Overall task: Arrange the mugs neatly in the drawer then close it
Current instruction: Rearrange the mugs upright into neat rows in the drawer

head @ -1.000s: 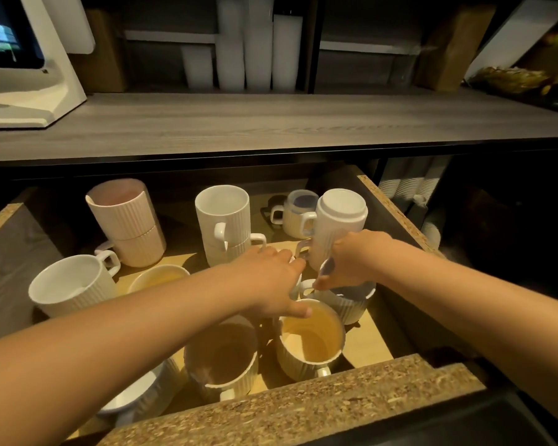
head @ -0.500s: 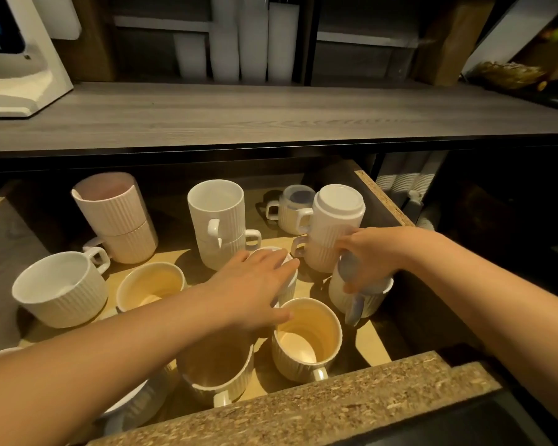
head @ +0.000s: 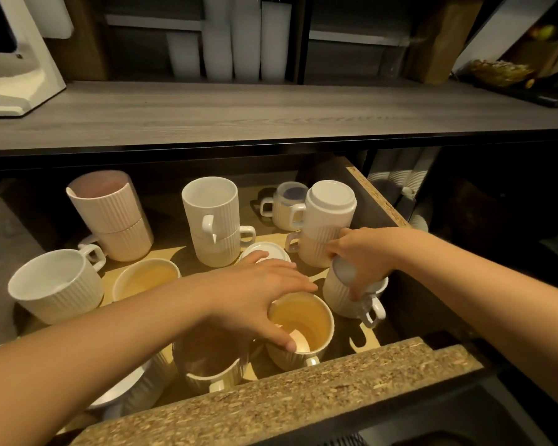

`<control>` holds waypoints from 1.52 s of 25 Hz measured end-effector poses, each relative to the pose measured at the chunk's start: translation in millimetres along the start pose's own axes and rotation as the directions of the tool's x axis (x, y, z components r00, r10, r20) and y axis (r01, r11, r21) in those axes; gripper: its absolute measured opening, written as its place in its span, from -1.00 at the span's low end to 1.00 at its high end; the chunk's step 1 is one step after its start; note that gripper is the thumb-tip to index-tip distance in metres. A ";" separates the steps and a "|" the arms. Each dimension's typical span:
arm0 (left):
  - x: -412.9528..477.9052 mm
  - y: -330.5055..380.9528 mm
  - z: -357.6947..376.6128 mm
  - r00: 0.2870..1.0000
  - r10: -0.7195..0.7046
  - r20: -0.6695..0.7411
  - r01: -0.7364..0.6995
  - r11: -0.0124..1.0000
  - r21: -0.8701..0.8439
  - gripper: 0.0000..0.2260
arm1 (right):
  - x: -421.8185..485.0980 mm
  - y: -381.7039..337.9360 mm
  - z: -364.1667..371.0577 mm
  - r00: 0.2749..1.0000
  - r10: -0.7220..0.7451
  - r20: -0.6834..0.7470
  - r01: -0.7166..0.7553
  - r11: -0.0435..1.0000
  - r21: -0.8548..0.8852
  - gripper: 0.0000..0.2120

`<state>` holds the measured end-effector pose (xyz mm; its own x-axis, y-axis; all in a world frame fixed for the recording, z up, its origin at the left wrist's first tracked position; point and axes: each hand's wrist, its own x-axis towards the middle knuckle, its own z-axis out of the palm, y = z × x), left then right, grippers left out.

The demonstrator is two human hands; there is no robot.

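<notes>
The open drawer (head: 379,194) holds several white ribbed mugs. My right hand (head: 360,259) grips a mug (head: 345,294) at the drawer's right side, handle toward me. My left hand (head: 258,294) lies over the rim of an upright mug (head: 306,326) near the front, thumb hooked inside it. Just behind that hand stands an upside-down mug (head: 266,249). Stacks of two stand at the back left (head: 113,217), the middle (head: 215,220) and the right (head: 326,220). A single mug (head: 284,204) sits at the far back. More upright mugs (head: 58,284) (head: 145,276) (head: 210,365) fill the left and front.
The drawer's chipboard front edge (head: 303,391) runs below my arms. A grey wooden counter (head: 271,111) spans above the drawer, with a white appliance (head: 16,59) at its left and white cups (head: 232,37) behind. Stacked paper cups (head: 400,175) stand right of the drawer.
My right hand has set its mug lower at the drawer's right side. My left hand slid from the upside-down mug forward onto the front mug's rim.
</notes>
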<state>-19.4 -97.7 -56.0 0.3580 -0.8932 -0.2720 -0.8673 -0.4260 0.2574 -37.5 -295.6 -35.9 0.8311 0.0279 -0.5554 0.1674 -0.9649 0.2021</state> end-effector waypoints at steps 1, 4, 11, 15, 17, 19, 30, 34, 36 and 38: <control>0.2 -0.1 -0.6 1.000 0.007 0.010 -0.007 1.000 0.003 -0.31 | -3.2 1.1 -0.4 1.000 -0.009 -0.002 0.009 1.000 0.018 -0.31; 2.1 2.7 0.3 1.000 0.014 0.008 -0.014 1.000 0.015 -0.31 | -17.0 -1.2 0.6 1.000 -0.023 0.008 0.022 0.999 0.043 -0.31; 3.8 4.0 2.1 1.000 -0.002 0.008 0.002 0.999 0.035 -0.31 | -30.5 -19.7 7.9 0.996 -0.016 0.090 0.015 1.000 0.017 -0.31; 2.7 5.3 2.2 1.000 -0.022 0.019 0.021 0.999 0.038 -0.32 | -34.8 -24.2 9.4 0.996 -0.009 0.091 0.009 1.000 0.000 -0.31; 1.9 5.4 0.2 0.999 -0.035 0.007 0.034 0.998 0.060 -0.36 | -35.1 -23.3 7.0 0.996 0.002 0.088 -0.003 1.000 0.016 -0.35; -0.2 4.6 -6.5 0.996 -0.051 -0.067 0.056 0.995 0.083 -0.44 | -35.1 -21.0 -0.4 1.000 -0.002 0.029 0.000 0.999 0.050 -0.42; -37.9 -30.9 -41.7 0.794 -0.338 -0.505 0.420 0.906 0.054 -0.42 | -0.3 -42.4 -77.3 0.911 -0.016 -0.413 0.128 0.961 0.245 -0.58; -56.8 -56.4 -35.2 0.670 -0.510 -0.540 0.514 0.843 -0.159 -0.33 | 29.2 -66.6 -97.5 0.870 0.005 -0.493 0.200 0.910 0.362 -0.51; -62.8 -67.2 -34.4 0.652 -0.570 -0.500 0.550 0.810 -0.206 -0.31 | 42.7 -78.4 -102.6 0.853 0.017 -0.522 0.224 0.891 0.394 -0.43; -68.1 -73.8 -32.8 0.657 -0.618 -0.431 0.584 0.779 -0.228 -0.31 | 54.5 -88.6 -106.5 0.847 0.022 -0.530 0.221 0.894 0.389 -0.34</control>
<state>31.6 -10.1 -26.0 0.9207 -0.3855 0.0616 -0.3880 -0.8862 0.2532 49.4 -180.8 1.8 0.9893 0.1408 -0.0384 0.1265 -0.9584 -0.2559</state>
